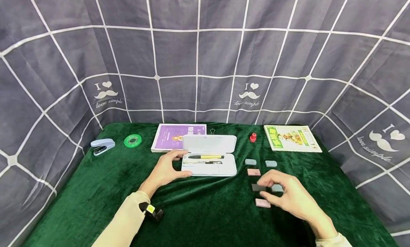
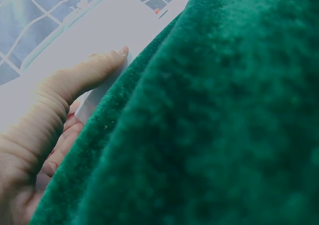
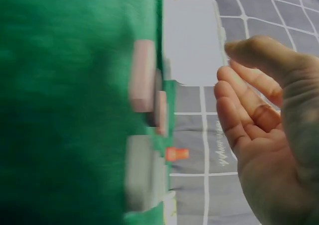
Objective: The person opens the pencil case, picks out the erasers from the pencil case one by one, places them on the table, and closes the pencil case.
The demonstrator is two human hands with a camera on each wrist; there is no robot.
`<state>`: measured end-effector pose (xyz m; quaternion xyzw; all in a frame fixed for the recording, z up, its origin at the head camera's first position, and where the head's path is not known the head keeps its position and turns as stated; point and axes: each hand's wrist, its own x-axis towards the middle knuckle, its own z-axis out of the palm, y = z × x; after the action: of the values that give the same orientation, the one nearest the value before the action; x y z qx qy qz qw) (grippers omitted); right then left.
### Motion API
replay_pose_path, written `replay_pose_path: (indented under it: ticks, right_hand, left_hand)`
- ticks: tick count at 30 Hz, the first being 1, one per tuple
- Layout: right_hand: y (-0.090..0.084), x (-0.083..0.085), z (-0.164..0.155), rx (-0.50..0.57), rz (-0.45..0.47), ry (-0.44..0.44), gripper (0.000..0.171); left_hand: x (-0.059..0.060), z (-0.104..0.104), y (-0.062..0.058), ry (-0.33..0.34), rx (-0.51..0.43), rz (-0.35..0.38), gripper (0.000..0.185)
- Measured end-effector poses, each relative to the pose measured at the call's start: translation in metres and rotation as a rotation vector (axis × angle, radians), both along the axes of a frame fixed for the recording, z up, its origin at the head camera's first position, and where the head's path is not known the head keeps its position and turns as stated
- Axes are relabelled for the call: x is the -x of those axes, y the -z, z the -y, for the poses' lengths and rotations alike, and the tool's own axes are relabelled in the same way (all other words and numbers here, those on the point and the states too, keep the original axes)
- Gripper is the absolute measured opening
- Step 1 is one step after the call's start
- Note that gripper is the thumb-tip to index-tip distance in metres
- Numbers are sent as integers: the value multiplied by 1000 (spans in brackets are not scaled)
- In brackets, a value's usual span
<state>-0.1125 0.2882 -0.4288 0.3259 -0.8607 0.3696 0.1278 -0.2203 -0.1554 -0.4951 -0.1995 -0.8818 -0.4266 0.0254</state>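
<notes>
A white pencil case [image 1: 209, 169] lies with its lid raised, a yellow-and-black pen [image 1: 208, 156] and a slim dark-and-silver pen [image 1: 205, 162] inside. My left hand [image 1: 166, 168] grips its left end, thumb at the near corner and fingers at the far side. Above the small blocks on the right hovers my right hand [image 1: 286, 192], fingers bent and apart from the thumb, with nothing between them. Under and around it are a dark block [image 1: 257, 187], pink blocks [image 1: 263, 203] and pale blue blocks [image 1: 251, 162]. The right wrist view shows a pink block [image 3: 143, 75] blurred.
A purple book [image 1: 164, 136] lies behind the case, beside a small binder clip [image 1: 212, 131]. Far left are a light blue stapler [image 1: 103, 146] and a green tape roll [image 1: 132, 141]. A red stopper-like piece [image 1: 253, 137] and a green-and-yellow book [image 1: 293, 138] sit at the back right.
</notes>
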Motion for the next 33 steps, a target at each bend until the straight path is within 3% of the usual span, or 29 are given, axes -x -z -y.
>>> replay_pose_path:
  ticks: [3, 7, 13, 17, 25, 33]
  right_hand:
    - [-11, 14, 4, 31, -39, 24, 54]
    - [-19, 42, 16, 132, 2, 37, 60]
    - [-18, 88, 39, 287, 165, 48, 58]
    - [-13, 109, 52, 329, 274, 73, 55]
    - [1, 122, 66, 298, 367, 97, 57]
    - [9, 123, 64, 237, 444, 46, 40]
  left_hand:
    - [0, 0, 0, -4, -3, 7, 82]
    - [0, 1, 2, -14, -3, 12, 82]
    - [1, 0, 1, -11, -7, 12, 82]
    - [0, -1, 0, -15, -6, 19, 82]
    - [1, -3, -1, -21, -25, 27, 78]
    - [4, -3, 2, -23, -108, 40, 102]
